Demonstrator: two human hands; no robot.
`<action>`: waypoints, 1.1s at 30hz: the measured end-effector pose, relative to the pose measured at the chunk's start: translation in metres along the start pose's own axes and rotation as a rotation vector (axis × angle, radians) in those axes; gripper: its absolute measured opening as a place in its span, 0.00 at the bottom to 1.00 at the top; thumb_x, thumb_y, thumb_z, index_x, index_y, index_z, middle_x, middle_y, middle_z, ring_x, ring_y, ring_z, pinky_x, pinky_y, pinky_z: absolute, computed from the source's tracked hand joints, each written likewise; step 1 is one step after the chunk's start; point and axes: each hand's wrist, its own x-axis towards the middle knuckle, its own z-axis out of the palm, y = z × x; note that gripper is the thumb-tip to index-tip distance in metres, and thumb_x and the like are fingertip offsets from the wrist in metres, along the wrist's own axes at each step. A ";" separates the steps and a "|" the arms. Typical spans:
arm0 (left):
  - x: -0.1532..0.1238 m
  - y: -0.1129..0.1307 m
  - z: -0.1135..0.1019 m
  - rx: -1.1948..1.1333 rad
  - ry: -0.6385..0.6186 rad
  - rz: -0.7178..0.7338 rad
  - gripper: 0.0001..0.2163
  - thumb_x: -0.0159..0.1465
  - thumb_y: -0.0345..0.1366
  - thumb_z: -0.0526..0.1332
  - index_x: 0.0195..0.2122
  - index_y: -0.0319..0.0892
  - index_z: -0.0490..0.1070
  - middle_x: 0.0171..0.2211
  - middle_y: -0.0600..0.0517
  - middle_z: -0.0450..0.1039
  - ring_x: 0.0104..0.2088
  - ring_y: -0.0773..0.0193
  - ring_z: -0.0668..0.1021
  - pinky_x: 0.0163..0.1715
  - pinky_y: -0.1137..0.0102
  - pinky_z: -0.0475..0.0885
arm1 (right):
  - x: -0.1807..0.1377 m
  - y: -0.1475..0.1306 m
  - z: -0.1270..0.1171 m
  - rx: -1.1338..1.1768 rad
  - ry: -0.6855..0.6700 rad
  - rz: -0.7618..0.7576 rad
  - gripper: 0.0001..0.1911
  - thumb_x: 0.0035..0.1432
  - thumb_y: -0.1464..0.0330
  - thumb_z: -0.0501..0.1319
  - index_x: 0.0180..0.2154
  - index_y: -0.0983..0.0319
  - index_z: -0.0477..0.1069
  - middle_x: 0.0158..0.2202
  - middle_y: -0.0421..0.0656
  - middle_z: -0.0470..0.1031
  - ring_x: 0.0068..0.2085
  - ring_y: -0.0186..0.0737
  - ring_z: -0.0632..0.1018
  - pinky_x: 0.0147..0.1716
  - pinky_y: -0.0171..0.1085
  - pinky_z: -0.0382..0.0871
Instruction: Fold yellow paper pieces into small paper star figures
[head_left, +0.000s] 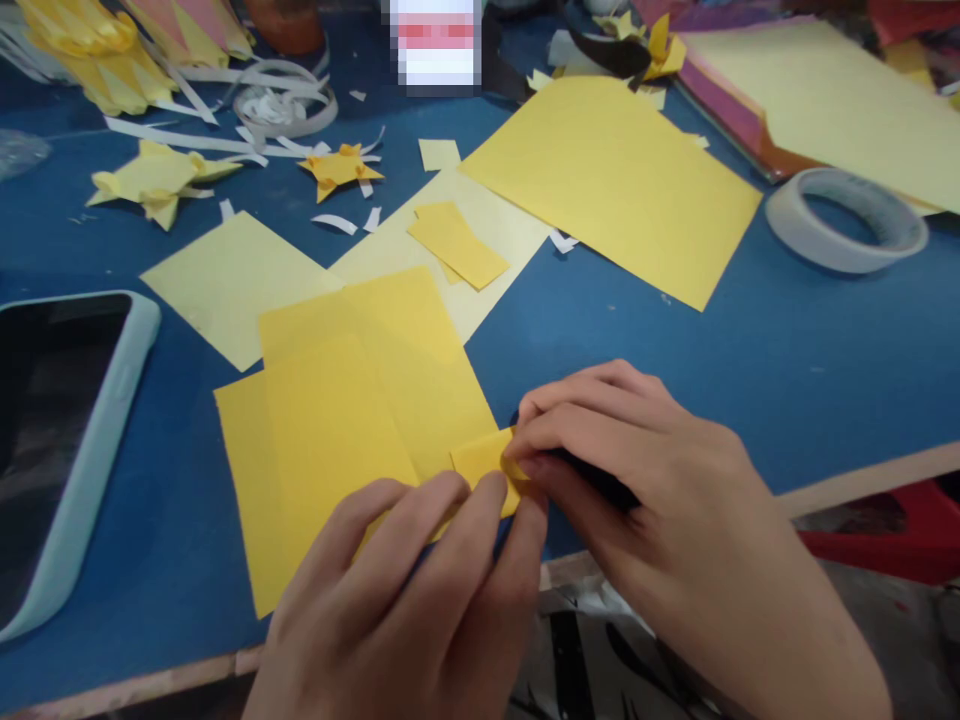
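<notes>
Both my hands meet at the near edge of the blue table [750,340] on a small folded piece of yellow paper [484,462]. My left hand [420,590] presses it with fingers together, fingertips on the fold. My right hand [660,510] pinches the same piece from the right, fingers curled over it; something dark shows under the palm. To the left of the piece lie overlapping yellow paper squares [330,440].
A phone in a pale blue case [67,440] lies at the left. A large yellow sheet [615,180] and a roll of tape [847,220] sit at the back right, by a paper stack [825,90]. Folded yellow paper stars [154,180] and white paper strips [277,105] lie far left.
</notes>
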 end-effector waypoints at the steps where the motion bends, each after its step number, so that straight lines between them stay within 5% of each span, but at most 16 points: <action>1: 0.000 0.001 0.000 -0.002 0.001 -0.013 0.09 0.65 0.27 0.58 0.45 0.41 0.71 0.41 0.53 0.76 0.42 0.61 0.74 0.45 0.62 0.65 | 0.000 0.000 0.000 -0.001 -0.004 0.006 0.09 0.58 0.79 0.56 0.30 0.63 0.70 0.35 0.38 0.76 0.39 0.36 0.72 0.38 0.37 0.63; 9: -0.004 -0.006 -0.005 0.008 -0.144 0.064 0.14 0.66 0.25 0.52 0.51 0.38 0.68 0.47 0.48 0.74 0.49 0.57 0.71 0.47 0.60 0.64 | 0.000 -0.003 0.000 -0.022 -0.013 0.002 0.09 0.57 0.80 0.57 0.29 0.62 0.70 0.36 0.39 0.76 0.41 0.39 0.73 0.39 0.39 0.64; 14: -0.009 -0.008 -0.004 0.007 0.010 0.020 0.13 0.67 0.26 0.50 0.47 0.42 0.70 0.44 0.51 0.76 0.46 0.59 0.73 0.44 0.61 0.64 | -0.002 -0.002 0.000 -0.013 -0.022 0.013 0.09 0.58 0.79 0.57 0.30 0.63 0.71 0.35 0.39 0.76 0.41 0.39 0.73 0.40 0.39 0.64; 19: -0.013 -0.009 -0.012 0.014 -0.111 -0.037 0.16 0.67 0.24 0.46 0.49 0.45 0.68 0.48 0.50 0.75 0.46 0.55 0.72 0.42 0.58 0.63 | -0.002 -0.001 0.000 -0.012 -0.001 0.001 0.09 0.59 0.79 0.56 0.30 0.62 0.71 0.36 0.39 0.76 0.42 0.38 0.72 0.41 0.38 0.63; 33: -0.016 -0.023 -0.019 -0.032 -0.110 0.001 0.17 0.65 0.23 0.48 0.48 0.44 0.70 0.47 0.52 0.76 0.46 0.57 0.74 0.43 0.60 0.64 | -0.001 -0.002 0.001 -0.024 -0.007 0.012 0.10 0.62 0.76 0.54 0.31 0.61 0.70 0.37 0.40 0.77 0.42 0.39 0.73 0.45 0.41 0.63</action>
